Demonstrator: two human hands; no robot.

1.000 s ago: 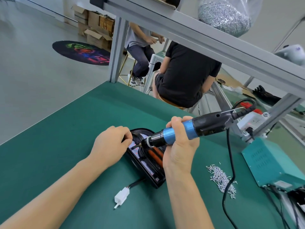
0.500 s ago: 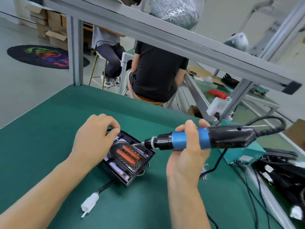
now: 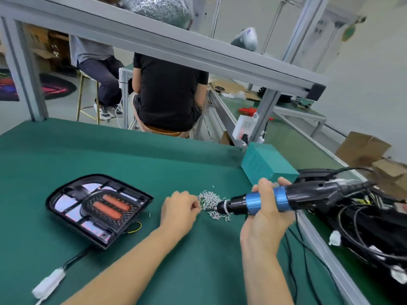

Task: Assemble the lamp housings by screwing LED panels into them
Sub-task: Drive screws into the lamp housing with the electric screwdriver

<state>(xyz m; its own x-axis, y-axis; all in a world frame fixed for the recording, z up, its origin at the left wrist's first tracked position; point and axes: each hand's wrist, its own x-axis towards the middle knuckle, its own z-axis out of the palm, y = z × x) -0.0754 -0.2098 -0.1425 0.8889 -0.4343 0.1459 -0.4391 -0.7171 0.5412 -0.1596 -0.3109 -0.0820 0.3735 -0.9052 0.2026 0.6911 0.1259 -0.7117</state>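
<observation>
Screws [image 3: 212, 203] lie between lamp housing [image 3: 99, 208] and teal box [image 3: 267, 166].

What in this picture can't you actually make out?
- Left hand, head view: its curled fingers hide whether it holds a screw from the loose pile of small silver screws.
- Tip of the blue-and-black electric screwdriver: lost among the screws, blurred.
- Black tangle of wired housings: motion-blurred, cut off by the right edge.

Left hand [image 3: 179, 209] fingertips hidden; its pinch on screws [image 3: 211, 202] unclear.
</observation>
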